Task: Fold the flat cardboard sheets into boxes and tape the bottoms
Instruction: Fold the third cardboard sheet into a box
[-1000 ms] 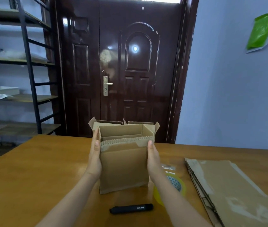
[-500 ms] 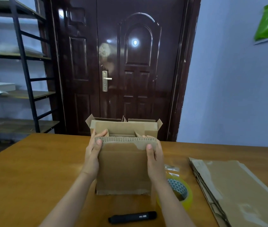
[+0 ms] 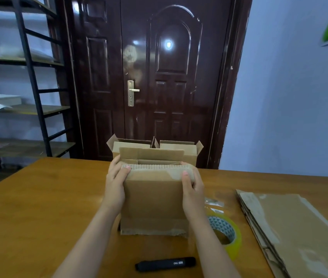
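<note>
Box (image 3: 155,199) is standing upright on the table (image 3: 38,207), centred in front of the person, sitting between both hands. Left hand (image 3: 116,183) is gripping the box's upper left corner, thumb lying on the near flap, fingers curling round the side. Right hand (image 3: 192,187) is doing the same on the upper right corner, thumb pressing the near flap's edge. Near flap is bending inward over the top opening; far flap is standing up behind it.

Second box (image 3: 179,149) with open flaps is sitting just behind, at the table's far edge. Tape roll (image 3: 227,233) is lying flat to the right of the box, partly hidden by the right forearm. Black cutter (image 3: 165,264) is lying in front, near the table's front edge. Stack of flat cardboard sheets (image 3: 299,233) is lying well to the right. Dark door (image 3: 149,77) and shelf rack (image 3: 28,77) are standing behind the table.
</note>
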The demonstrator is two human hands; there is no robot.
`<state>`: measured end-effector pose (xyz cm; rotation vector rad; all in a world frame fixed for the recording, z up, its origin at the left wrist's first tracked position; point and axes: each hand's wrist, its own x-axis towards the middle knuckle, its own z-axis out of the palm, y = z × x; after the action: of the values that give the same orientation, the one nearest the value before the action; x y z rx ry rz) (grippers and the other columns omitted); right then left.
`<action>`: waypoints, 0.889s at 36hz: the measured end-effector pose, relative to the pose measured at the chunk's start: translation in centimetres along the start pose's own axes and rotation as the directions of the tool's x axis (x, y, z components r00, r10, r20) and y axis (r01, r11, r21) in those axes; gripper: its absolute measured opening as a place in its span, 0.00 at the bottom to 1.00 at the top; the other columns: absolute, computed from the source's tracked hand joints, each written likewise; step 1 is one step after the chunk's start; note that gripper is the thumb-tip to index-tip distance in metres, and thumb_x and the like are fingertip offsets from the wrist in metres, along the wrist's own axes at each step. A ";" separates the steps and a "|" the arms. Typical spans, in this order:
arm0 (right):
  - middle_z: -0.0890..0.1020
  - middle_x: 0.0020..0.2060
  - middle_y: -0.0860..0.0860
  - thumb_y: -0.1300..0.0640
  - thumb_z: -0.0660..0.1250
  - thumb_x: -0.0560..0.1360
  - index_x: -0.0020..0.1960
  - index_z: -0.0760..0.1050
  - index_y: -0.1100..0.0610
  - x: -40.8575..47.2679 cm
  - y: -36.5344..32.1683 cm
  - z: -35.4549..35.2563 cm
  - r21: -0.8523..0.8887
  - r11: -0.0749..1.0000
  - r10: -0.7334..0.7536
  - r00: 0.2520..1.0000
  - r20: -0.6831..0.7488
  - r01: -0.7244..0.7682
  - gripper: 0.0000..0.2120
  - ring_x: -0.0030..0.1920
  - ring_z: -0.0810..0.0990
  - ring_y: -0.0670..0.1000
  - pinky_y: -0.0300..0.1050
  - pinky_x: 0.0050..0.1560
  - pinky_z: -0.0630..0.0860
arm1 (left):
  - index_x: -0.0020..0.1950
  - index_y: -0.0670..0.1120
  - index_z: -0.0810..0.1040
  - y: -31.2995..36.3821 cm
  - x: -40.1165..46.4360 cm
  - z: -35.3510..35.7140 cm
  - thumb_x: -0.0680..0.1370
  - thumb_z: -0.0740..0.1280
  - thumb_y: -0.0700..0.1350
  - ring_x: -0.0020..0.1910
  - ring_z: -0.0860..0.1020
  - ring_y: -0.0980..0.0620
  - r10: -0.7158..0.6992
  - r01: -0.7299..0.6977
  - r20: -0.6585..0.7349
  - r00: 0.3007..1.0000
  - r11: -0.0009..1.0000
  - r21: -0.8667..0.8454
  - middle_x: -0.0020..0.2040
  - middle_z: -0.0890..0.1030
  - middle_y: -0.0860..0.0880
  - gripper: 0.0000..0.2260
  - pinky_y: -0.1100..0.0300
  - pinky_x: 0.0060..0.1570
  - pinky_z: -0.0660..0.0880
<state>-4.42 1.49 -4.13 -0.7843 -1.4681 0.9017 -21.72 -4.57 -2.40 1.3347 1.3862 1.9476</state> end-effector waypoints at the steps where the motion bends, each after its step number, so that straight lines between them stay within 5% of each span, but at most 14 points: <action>1: 0.77 0.53 0.42 0.41 0.55 0.72 0.58 0.72 0.43 0.0 -0.3 0.0 -0.006 1.000 0.002 1.000 0.009 -0.002 0.17 0.55 0.75 0.42 0.46 0.57 0.76 | 0.47 0.50 0.81 0.2 0.0 0.0 0.70 0.60 0.56 0.65 0.68 0.56 -0.004 0.005 -0.013 1.000 1.000 0.006 0.68 0.69 0.55 0.15 0.60 0.59 0.64; 5: 0.73 0.56 0.38 0.49 0.56 0.71 0.66 0.65 0.42 0.4 -1.3 -0.4 -0.045 0.999 0.011 0.998 0.056 -0.009 0.23 0.59 0.71 0.42 0.41 0.59 0.70 | 0.61 0.52 0.70 1.0 0.1 0.0 0.77 0.62 0.41 0.51 0.75 0.65 -0.027 0.025 -0.024 0.999 0.998 -0.056 0.55 0.73 0.59 0.14 0.69 0.44 0.71; 10: 0.72 0.56 0.42 0.50 0.56 0.70 0.75 0.48 0.38 1.0 -2.2 -1.0 -0.069 0.996 0.063 0.989 0.136 -0.054 0.36 0.59 0.68 0.44 0.37 0.54 0.64 | 0.76 0.56 0.58 1.0 0.5 -0.4 0.78 0.59 0.33 0.56 0.73 0.58 -0.083 0.078 -0.051 0.995 0.992 -0.104 0.63 0.69 0.55 0.30 0.64 0.48 0.69; 13: 0.70 0.54 0.42 0.50 0.54 0.69 0.75 0.50 0.38 1.4 -2.5 -1.2 -0.122 0.991 0.079 0.979 0.186 -0.057 0.35 0.60 0.67 0.46 0.44 0.61 0.63 | 0.72 0.59 0.65 1.4 0.2 -0.5 0.79 0.57 0.35 0.57 0.71 0.60 -0.076 0.075 -0.009 0.997 0.995 -0.067 0.63 0.69 0.58 0.27 0.64 0.50 0.68; 16: 0.68 0.53 0.40 0.50 0.54 0.70 0.71 0.61 0.36 1.7 -2.3 -1.3 -0.160 0.986 0.078 0.974 0.211 -0.044 0.29 0.61 0.65 0.45 0.47 0.64 0.63 | 0.65 0.55 0.71 2.1 -0.2 -0.3 0.78 0.58 0.33 0.47 0.75 0.69 -0.069 0.067 -0.021 0.997 0.992 -0.103 0.56 0.73 0.62 0.21 0.71 0.43 0.70; 19: 0.69 0.52 0.40 0.51 0.54 0.70 0.59 0.70 0.38 1.4 -2.2 -1.1 -0.169 0.985 0.053 0.982 0.179 -0.022 0.20 0.62 0.65 0.47 0.50 0.65 0.64 | 0.59 0.47 0.73 2.0 -0.3 -0.4 0.76 0.60 0.34 0.46 0.76 0.61 -0.050 0.046 -0.036 0.998 0.993 -0.106 0.50 0.77 0.57 0.14 0.66 0.42 0.72; 22: 0.69 0.54 0.41 0.50 0.53 0.70 0.56 0.71 0.40 0.9 -2.3 -0.9 -0.163 0.986 0.052 0.986 0.158 -0.026 0.17 0.62 0.65 0.46 0.44 0.59 0.63 | 0.54 0.45 0.74 1.8 -0.4 -0.6 0.74 0.63 0.39 0.44 0.73 0.60 -0.053 0.048 -0.042 0.998 0.992 -0.118 0.47 0.76 0.57 0.10 0.63 0.44 0.69; 27: 0.69 0.54 0.39 0.50 0.51 0.70 0.55 0.71 0.42 0.3 -2.6 -0.9 -0.162 0.986 0.050 0.989 0.139 -0.027 0.17 0.59 0.63 0.43 0.31 0.51 0.60 | 0.48 0.47 0.76 1.4 -0.7 -0.9 0.68 0.62 0.45 0.59 0.73 0.58 -0.060 0.054 -0.065 0.996 0.995 -0.086 0.61 0.76 0.54 0.10 0.57 0.56 0.69; 32: 0.68 0.53 0.36 0.50 0.51 0.69 0.54 0.71 0.42 -0.4 -2.7 -1.0 -0.156 0.987 0.054 0.991 0.124 -0.034 0.16 0.57 0.61 0.41 0.30 0.50 0.60 | 0.46 0.45 0.76 1.1 -0.9 -0.8 0.77 0.61 0.36 0.61 0.72 0.54 -0.028 0.022 -0.109 0.994 0.998 -0.059 0.61 0.77 0.50 0.07 0.58 0.58 0.68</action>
<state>-3.32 0.00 -1.91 -0.8890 -1.6539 0.8930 -21.73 -6.11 -1.90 1.1941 1.3787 2.0560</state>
